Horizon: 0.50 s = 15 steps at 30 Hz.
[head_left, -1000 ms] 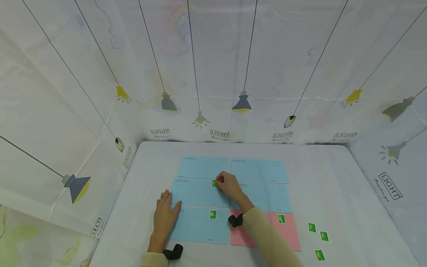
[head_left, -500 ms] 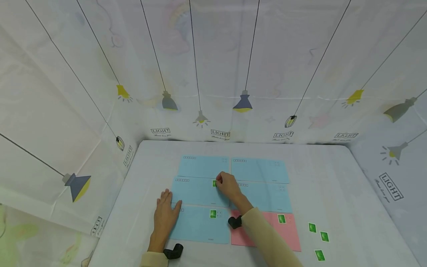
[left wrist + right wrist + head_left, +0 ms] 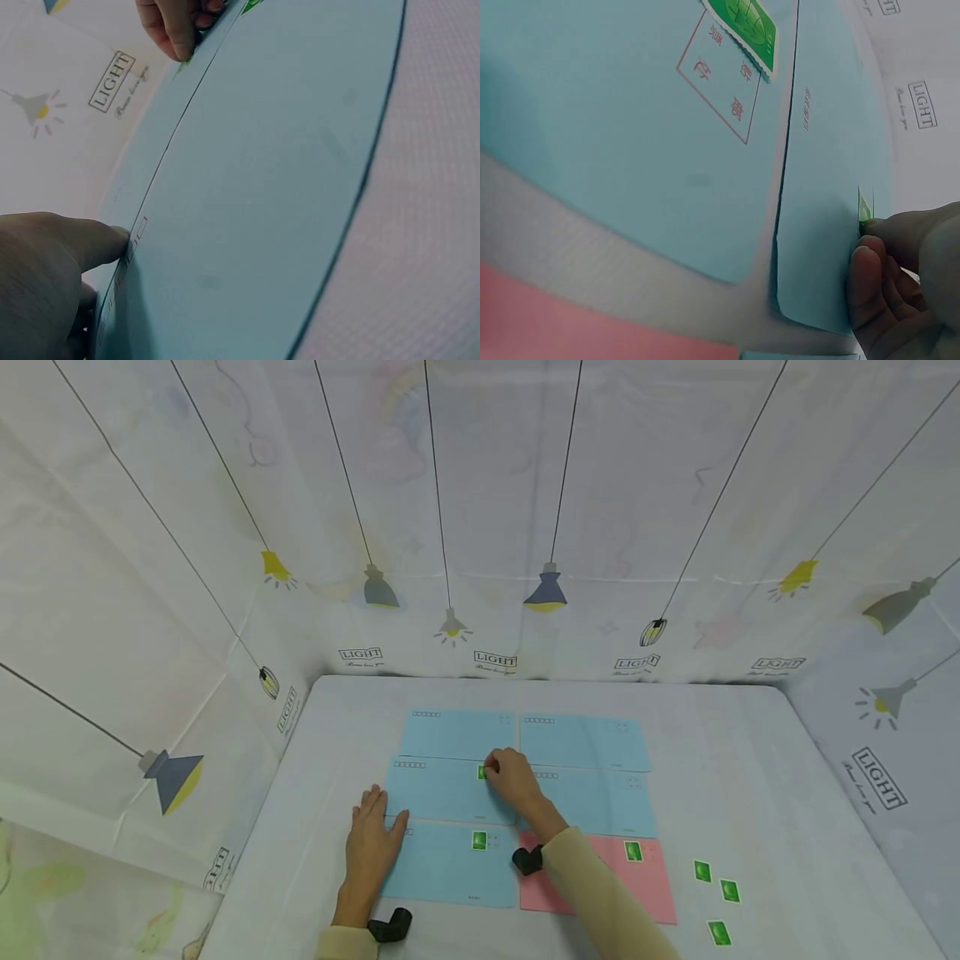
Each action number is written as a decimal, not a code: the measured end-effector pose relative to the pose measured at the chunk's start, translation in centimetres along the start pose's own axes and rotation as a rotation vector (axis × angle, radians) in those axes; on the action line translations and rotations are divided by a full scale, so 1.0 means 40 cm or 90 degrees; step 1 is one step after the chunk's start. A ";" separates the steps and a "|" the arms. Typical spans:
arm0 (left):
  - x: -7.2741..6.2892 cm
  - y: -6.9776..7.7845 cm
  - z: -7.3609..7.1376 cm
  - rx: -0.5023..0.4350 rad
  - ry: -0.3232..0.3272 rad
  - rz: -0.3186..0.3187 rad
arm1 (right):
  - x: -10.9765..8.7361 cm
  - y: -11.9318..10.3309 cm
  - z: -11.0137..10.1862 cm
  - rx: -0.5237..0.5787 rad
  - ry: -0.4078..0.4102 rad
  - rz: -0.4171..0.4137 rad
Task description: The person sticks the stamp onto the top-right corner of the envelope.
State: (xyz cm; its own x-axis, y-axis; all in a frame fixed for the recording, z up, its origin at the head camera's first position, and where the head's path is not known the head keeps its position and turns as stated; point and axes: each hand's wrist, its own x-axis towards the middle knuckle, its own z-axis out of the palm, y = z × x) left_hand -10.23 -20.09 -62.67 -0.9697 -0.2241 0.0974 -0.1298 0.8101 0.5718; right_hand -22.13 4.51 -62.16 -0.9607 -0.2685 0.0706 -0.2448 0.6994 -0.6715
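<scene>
In the head view my right hand (image 3: 517,781) pinches a green stamp (image 3: 482,772) at the upper right corner of the middle-left blue envelope (image 3: 435,793). The right wrist view shows the thumb tip on the stamp (image 3: 865,208), fingers curled beneath; part of the stamp is covered. My left hand (image 3: 369,843) lies flat at the left edges of the middle and front blue envelopes, thumb on the front one (image 3: 450,872). That front envelope carries a green stamp (image 3: 479,840) beside its printed box.
A pink envelope (image 3: 648,885) with a green stamp (image 3: 633,851) lies front right, partly under my right sleeve. Three loose stamps (image 3: 718,933) lie on the white table (image 3: 787,793) to its right. More blue envelopes (image 3: 585,743) lie at the back and right.
My right fingers have shifted very slightly over the stamp, so a little less of it shows. The left hand stays in place.
</scene>
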 end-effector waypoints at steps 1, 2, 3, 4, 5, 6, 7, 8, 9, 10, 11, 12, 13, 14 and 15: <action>0.000 0.000 0.000 0.000 0.000 0.001 | -0.001 0.000 0.000 -0.002 0.002 -0.002; 0.001 0.000 0.001 0.000 0.000 0.001 | -0.002 0.000 -0.001 -0.003 0.004 -0.002; 0.001 0.000 0.001 -0.001 -0.001 0.001 | -0.003 -0.001 -0.001 -0.004 0.004 -0.001; 0.001 0.000 0.002 0.000 -0.001 0.001 | -0.004 -0.001 -0.002 -0.003 0.005 0.000; 0.001 0.000 0.002 0.000 -0.001 0.002 | -0.005 -0.001 -0.003 -0.002 0.007 0.003; 0.001 0.000 0.003 0.001 -0.001 0.003 | -0.006 -0.002 -0.004 0.002 0.009 0.006; 0.001 0.000 0.003 0.002 -0.001 0.003 | -0.008 -0.003 -0.005 0.008 0.010 0.010; 0.000 0.000 0.003 0.002 -0.001 0.003 | -0.010 -0.004 -0.007 0.013 0.012 0.013; 0.000 0.000 0.002 0.003 0.000 0.003 | -0.011 -0.005 -0.009 0.017 0.014 0.016; 0.000 0.000 0.002 0.004 -0.001 0.003 | -0.013 -0.007 -0.011 0.026 0.017 0.017; 0.000 0.000 0.001 0.005 -0.002 0.002 | -0.015 -0.009 -0.014 0.031 0.018 0.019; 0.000 0.000 0.001 0.005 -0.002 0.002 | -0.017 -0.010 -0.018 0.036 0.018 0.019; 0.000 0.000 0.000 0.006 -0.002 0.001 | -0.019 -0.012 -0.023 0.042 0.018 0.018; 0.000 0.000 -0.001 0.006 -0.003 0.000 | -0.021 -0.013 -0.028 0.044 0.020 0.016; 0.000 0.000 -0.002 0.006 -0.004 -0.001 | -0.023 -0.014 -0.033 0.048 0.023 0.015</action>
State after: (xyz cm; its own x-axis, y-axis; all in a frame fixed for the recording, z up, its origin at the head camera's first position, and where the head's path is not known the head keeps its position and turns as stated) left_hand -10.23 -20.14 -62.61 -0.9706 -0.2226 0.0916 -0.1336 0.8148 0.5642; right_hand -21.29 5.24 -60.87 -0.9703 -0.2282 0.0800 -0.2135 0.6533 -0.7264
